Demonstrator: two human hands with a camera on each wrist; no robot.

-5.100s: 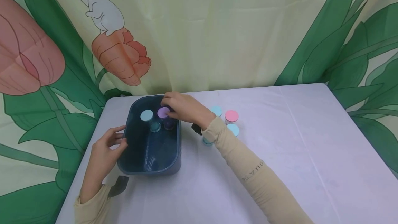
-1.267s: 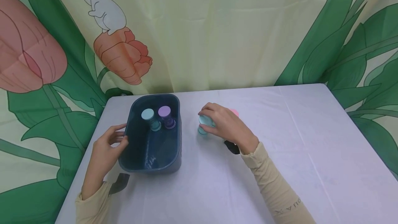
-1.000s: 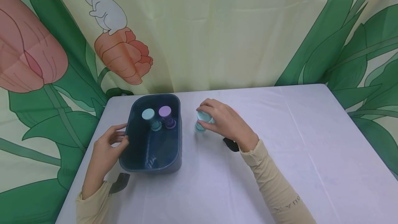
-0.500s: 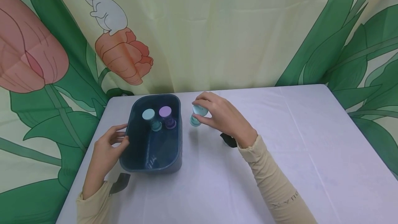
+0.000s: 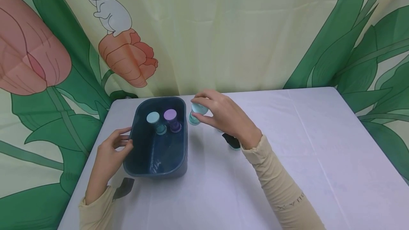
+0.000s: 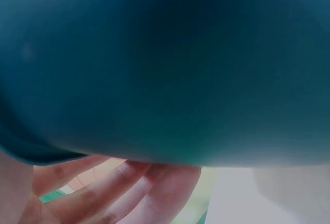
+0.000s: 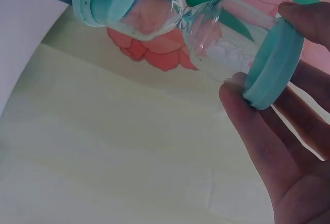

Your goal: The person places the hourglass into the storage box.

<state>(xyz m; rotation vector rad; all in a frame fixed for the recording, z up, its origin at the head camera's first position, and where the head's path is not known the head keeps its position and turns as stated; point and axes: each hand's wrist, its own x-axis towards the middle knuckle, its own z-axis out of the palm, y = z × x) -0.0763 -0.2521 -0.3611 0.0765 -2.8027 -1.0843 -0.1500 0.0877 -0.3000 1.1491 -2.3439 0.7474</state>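
My right hand [image 5: 225, 114] pinches a teal-capped hourglass [image 5: 195, 113] by its upper cap, just off the bin's right rim. In the right wrist view, the clear glass of that hourglass [image 7: 180, 18] shows between its two teal caps. My left hand [image 5: 110, 159] rests against the left side of a dark blue bin [image 5: 183, 152], its fingers extended along the outer wall. Inside the bin, a light-blue-capped hourglass [image 5: 154, 119] and a purple hourglass [image 5: 170, 115] stand side by side near the far end. Bin wall [image 6: 170, 80] fills most of the left wrist view.
Beneath my right wrist, a sliver of a teal cap [image 5: 235, 148] shows on the white-covered table [image 5: 287, 144]; more there is hidden by my hand and sleeve. A printed curtain [image 5: 223, 45] hangs behind the table's far edge.
Earlier my right hand was at the purple hourglass in the bin. Since then it has gripped a teal-capped hourglass on the table, lifted it and moved left. My left hand has stayed put.
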